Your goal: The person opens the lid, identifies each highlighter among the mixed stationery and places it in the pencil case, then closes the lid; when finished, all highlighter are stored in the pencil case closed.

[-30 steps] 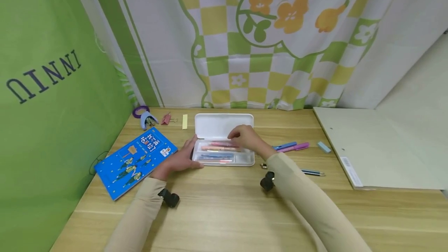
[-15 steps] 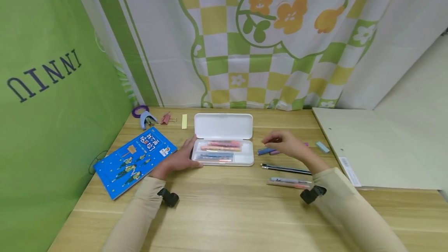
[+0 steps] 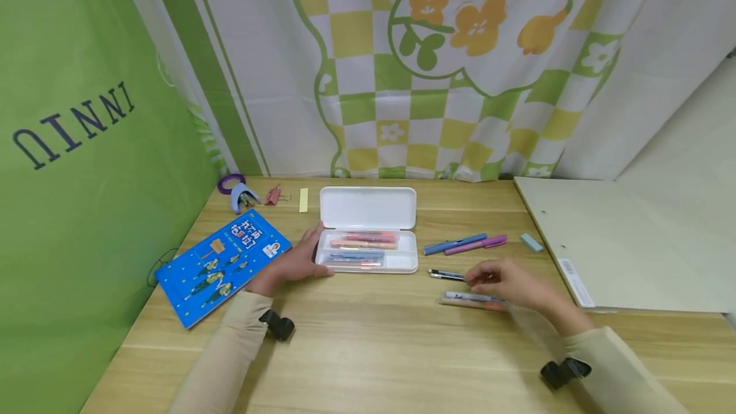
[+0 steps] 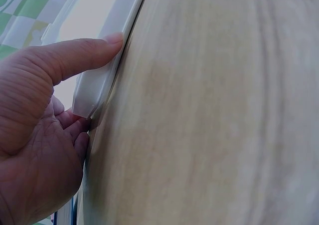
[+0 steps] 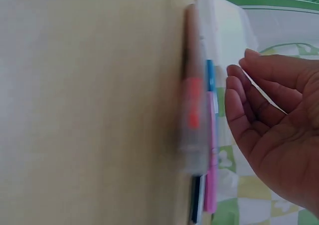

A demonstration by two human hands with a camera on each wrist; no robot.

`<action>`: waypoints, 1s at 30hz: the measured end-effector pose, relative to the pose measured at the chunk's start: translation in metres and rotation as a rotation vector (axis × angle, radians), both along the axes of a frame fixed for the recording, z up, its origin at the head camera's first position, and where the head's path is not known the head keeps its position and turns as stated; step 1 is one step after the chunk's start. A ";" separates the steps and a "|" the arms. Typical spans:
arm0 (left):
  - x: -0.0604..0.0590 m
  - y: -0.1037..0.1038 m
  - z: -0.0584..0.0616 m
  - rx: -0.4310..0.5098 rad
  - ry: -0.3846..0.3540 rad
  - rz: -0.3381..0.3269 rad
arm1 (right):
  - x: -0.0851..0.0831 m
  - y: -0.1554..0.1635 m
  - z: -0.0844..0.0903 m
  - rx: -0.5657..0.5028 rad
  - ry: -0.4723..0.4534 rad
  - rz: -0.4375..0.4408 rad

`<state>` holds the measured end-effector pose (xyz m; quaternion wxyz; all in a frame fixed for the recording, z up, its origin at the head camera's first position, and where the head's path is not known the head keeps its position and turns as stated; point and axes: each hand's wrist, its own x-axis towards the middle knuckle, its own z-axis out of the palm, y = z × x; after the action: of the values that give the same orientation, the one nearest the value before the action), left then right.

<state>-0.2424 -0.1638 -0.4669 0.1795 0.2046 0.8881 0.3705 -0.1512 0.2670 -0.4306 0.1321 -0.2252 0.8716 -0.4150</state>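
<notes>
At the left end of an open white pencil case point(image 3: 368, 208), my left hand point(image 3: 292, 266) grips the corner, its thumb point(image 4: 89, 55) along the front edge and its fingers at the end wall. Pink and orange pens point(image 3: 368, 240) lie in the case's back compartment, bluish pens point(image 3: 355, 257) in the front one. My right hand point(image 3: 508, 283), fingers loosely bent with nothing between them, hovers over two dark pencils point(image 3: 445, 275) and hides their right part. Just in front of these lie a grey pen point(image 3: 468, 297) and a brown-and-orange pen point(image 5: 193, 95), blurred in the right wrist view.
Behind the pencils are a blue pen point(image 3: 454, 245), a purple pen point(image 3: 477, 245) and a light blue eraser point(image 3: 531, 243). A large pale board point(image 3: 621, 248) lies right. To the left are a blue book point(image 3: 221, 267), a pink binder clip point(image 3: 273, 195) and yellow sticky notes point(image 3: 303, 200).
My right hand has left the pencil case, passed over the blue and purple pens, and come forward above the pencils. The left hand stays at the case.
</notes>
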 end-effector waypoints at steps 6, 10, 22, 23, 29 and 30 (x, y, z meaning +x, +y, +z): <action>-0.001 0.000 -0.002 0.005 0.003 -0.008 | 0.009 0.003 -0.009 0.058 0.044 0.039; -0.001 0.000 -0.002 -0.003 0.003 -0.005 | 0.011 0.001 -0.011 0.091 0.133 0.082; 0.001 0.001 0.000 -0.007 0.001 0.003 | 0.005 -0.001 -0.011 0.132 0.143 0.099; 0.001 0.001 0.000 -0.006 0.003 0.003 | 0.005 -0.001 -0.011 0.136 0.141 0.099; 0.000 0.001 0.000 0.001 0.010 0.001 | 0.004 -0.004 -0.011 0.142 0.139 0.082; 0.000 0.002 0.001 0.004 0.007 0.001 | 0.004 -0.004 -0.012 0.139 0.132 0.073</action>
<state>-0.2421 -0.1621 -0.4662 0.1757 0.2058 0.8881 0.3716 -0.1477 0.2631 -0.4422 0.1045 -0.2741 0.8962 -0.3328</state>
